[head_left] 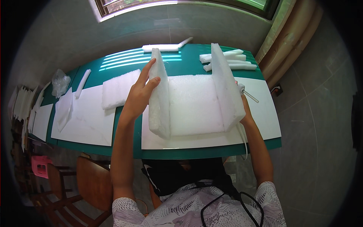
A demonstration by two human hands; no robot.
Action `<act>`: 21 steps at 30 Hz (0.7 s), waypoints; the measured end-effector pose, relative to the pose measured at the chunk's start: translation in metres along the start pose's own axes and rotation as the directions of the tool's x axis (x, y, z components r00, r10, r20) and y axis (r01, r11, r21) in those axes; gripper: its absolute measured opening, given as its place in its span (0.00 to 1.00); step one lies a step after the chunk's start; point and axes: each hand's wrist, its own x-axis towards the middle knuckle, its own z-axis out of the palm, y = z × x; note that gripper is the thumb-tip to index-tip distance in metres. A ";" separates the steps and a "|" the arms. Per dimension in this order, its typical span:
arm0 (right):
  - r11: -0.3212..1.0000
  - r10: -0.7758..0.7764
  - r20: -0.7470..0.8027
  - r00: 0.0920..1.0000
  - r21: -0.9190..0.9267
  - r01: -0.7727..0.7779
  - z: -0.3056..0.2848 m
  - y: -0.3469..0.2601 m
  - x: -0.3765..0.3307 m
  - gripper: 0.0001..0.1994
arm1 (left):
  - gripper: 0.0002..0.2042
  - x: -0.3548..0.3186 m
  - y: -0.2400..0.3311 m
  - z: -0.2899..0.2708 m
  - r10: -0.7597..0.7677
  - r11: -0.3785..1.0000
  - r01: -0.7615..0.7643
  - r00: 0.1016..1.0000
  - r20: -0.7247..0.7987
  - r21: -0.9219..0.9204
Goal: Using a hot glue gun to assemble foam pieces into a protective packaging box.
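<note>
A white foam piece (192, 106) has a flat base panel and two upright side panels that make a U shape. My left hand (140, 94) grips its left side panel (158, 98), with the thumb and a finger lying against the panel. On the other side, my right hand (246, 111) is at the outer face of the right side panel (227, 90). That panel hides most of its fingers, so what they hold cannot be made out. Just above the right hand shows a light-coloured tool with a thin rod (250, 95), partly hidden by the foam.
White boards (264, 113) cover parts of the green table (177, 153). Several foam strips (234, 66) lie at the back right, others at the back (160, 48). At left are a foam slab (120, 89), a foam sheet (64, 109) and a clear plastic bag (60, 83). A pale cord (244, 142) hangs over the front edge. Wooden chairs (92, 181) stand front left.
</note>
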 end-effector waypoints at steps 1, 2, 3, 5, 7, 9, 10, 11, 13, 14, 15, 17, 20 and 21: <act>1.000 -0.005 0.010 1.000 -0.015 0.005 -0.001 0.001 0.000 0.20 | 0.31 0.000 0.001 0.001 -0.003 1.000 0.003 1.000 0.000 -0.002; 1.000 -0.007 0.010 1.000 -0.012 0.007 -0.002 0.001 0.001 0.20 | 0.31 0.000 0.001 0.001 -0.006 1.000 0.006 1.000 0.000 -0.004; 0.998 -0.030 0.008 1.000 -0.046 0.030 -0.003 0.001 0.001 0.20 | 0.31 0.000 0.001 0.000 -0.005 1.000 0.005 1.000 -0.001 0.000; 0.995 -0.055 0.007 0.998 -0.078 0.055 -0.003 0.000 0.001 0.20 | 0.31 0.001 0.000 0.000 -0.025 1.000 0.025 1.000 0.007 0.001; 0.987 -0.151 0.020 0.988 -0.060 0.152 -0.004 -0.001 -0.001 0.20 | 0.31 0.001 0.000 -0.002 -0.018 1.000 0.018 1.000 0.008 0.007; 0.987 -0.155 -0.008 0.988 -0.050 0.154 -0.005 0.000 0.000 0.20 | 0.31 0.001 0.001 -0.002 -0.013 1.000 0.013 1.000 0.010 0.011; 0.987 -0.159 -0.036 0.987 -0.042 0.157 -0.006 0.000 0.000 0.20 | 0.31 0.000 0.002 -0.002 -0.013 1.000 0.013 1.000 0.013 0.004; 0.987 -0.158 -0.037 0.987 -0.042 0.156 -0.007 -0.001 0.000 0.20 | 0.31 0.000 0.003 -0.001 -0.013 1.000 0.013 1.000 0.015 -0.002; 0.990 -0.133 -0.010 0.991 -0.044 0.133 -0.007 -0.007 -0.002 0.21 | 0.31 0.002 0.002 -0.001 -0.016 1.000 0.016 1.000 0.018 0.007; 0.990 -0.133 -0.010 0.991 -0.044 0.132 -0.009 -0.006 0.000 0.21 | 0.31 0.002 0.001 -0.001 -0.019 1.000 0.019 1.000 0.020 0.015; 0.992 -0.116 -0.017 0.993 -0.051 0.115 -0.011 -0.006 0.003 0.21 | 0.31 0.003 0.001 -0.001 -0.019 1.000 0.018 1.000 0.021 0.015; 0.994 -0.099 -0.025 0.995 -0.059 0.097 -0.014 -0.007 0.003 0.20 | 0.31 0.004 0.001 0.000 -0.005 0.999 0.004 1.000 0.021 0.041; 0.996 -0.066 -0.092 0.994 0.053 0.071 -0.009 -0.017 0.000 0.21 | 0.31 0.005 -0.001 -0.002 -0.008 0.998 0.007 1.000 0.013 0.069; 0.997 -0.071 -0.099 0.993 0.001 0.072 -0.012 -0.017 0.002 0.21 | 0.31 0.006 -0.001 -0.001 -0.006 0.998 0.005 1.000 0.016 0.067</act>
